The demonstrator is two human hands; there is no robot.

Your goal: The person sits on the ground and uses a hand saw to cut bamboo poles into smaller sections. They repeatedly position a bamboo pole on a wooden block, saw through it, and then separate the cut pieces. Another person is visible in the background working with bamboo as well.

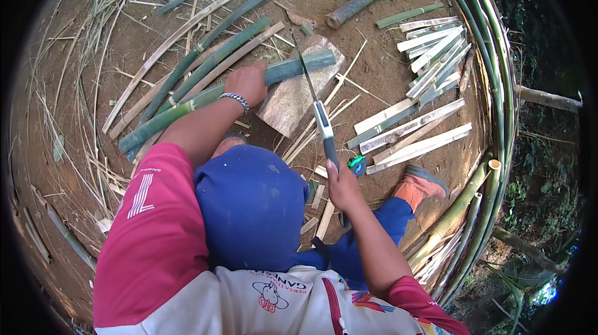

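A worker's left hand (248, 84) is lying back-up beside the left side of the wooden block (285, 109), its fingers curling down and partly hidden from view. The left forearm (202, 117) is slanting inward toward the block. The right hand (344, 185) is closing tightly, nearer the body and right of the block, the right forearm (381, 238) angling up behind it. The left knee (249, 204) is bending on the block's near side.
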